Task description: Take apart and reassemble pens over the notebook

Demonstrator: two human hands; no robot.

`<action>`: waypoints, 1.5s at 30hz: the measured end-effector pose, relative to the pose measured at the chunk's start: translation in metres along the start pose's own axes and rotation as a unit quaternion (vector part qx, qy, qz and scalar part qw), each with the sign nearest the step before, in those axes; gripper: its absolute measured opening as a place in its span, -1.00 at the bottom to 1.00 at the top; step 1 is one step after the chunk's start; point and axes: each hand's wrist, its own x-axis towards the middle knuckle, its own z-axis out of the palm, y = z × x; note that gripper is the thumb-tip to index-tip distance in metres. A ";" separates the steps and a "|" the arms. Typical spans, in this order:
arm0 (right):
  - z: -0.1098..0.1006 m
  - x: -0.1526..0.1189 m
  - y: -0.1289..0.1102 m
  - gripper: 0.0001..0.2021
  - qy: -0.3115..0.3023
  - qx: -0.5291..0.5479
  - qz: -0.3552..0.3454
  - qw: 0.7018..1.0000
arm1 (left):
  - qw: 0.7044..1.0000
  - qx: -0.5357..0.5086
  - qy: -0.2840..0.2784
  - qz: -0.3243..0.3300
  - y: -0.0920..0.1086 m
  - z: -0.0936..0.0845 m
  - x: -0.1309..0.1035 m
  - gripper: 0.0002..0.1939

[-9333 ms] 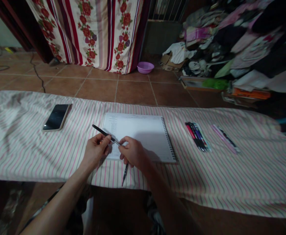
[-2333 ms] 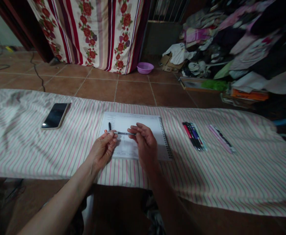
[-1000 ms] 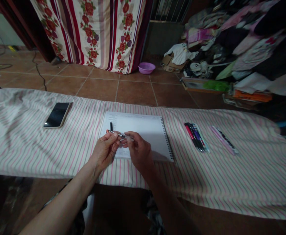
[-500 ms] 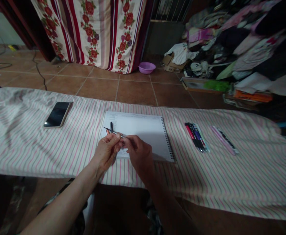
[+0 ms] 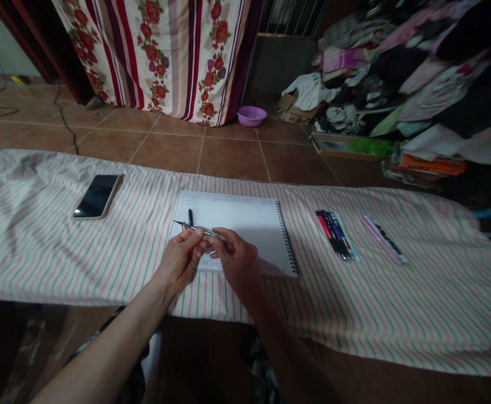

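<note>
Over the spiral notebook (image 5: 245,210), my left hand (image 5: 182,255) pinches a slim pen (image 5: 182,224) with a dark pointed tip and a silvery body. The tip points up and to the left. My right hand (image 5: 241,255) is closed at the pen's other end, with thumb and fingertips together there. What lies inside the right fingers is partly hidden. A small black pen piece (image 5: 191,216), perhaps a cap, lies on the notebook just beyond the left fingertips. The notebook's page has faint writing along its left and top edges.
On the striped cloth (image 5: 144,235) lie a phone (image 5: 97,196) at left, a bunch of several pens (image 5: 333,233) right of the notebook, and a pink pen with a dark one (image 5: 383,240) farther right. Beyond are a purple basin (image 5: 252,115) and heaped clothes (image 5: 380,67).
The pen has shifted slightly left in my fingers. My right fingertips have moved a little along its rear end, showing more of the silvery part.
</note>
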 end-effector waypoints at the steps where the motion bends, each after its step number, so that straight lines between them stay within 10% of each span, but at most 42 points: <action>1: -0.001 0.001 0.001 -0.77 0.000 0.006 0.003 1.000 | 1.000 0.000 0.005 0.001 0.001 -0.001 0.000 -0.90; 10: -0.010 0.017 0.019 -0.88 0.048 -0.131 -0.013 0.990 | 0.997 0.046 0.044 0.034 0.022 -0.014 0.001 -0.86; 19: 0.000 0.015 0.016 -0.91 -0.109 -0.229 -0.068 0.965 | 0.998 0.046 0.047 0.023 0.032 -0.022 -0.001 -0.87; 27: 0.005 0.012 0.017 -0.92 -0.108 -0.290 -0.096 0.946 | 0.998 0.041 0.042 0.015 0.033 -0.021 -0.005 -0.91; 33: 0.006 0.016 0.012 -0.91 -0.073 0.070 0.099 0.990 | 0.998 0.045 0.033 0.021 0.029 -0.020 -0.002 -0.91; 38: 0.002 0.016 -0.001 -0.80 -0.042 0.376 0.250 0.891 | 0.998 0.042 0.045 0.023 0.026 -0.018 -0.001 -0.88; 45: -0.002 0.015 -0.008 -0.81 -0.053 0.475 0.294 0.828 | 0.998 0.026 0.049 0.026 0.024 -0.011 -0.001 -0.86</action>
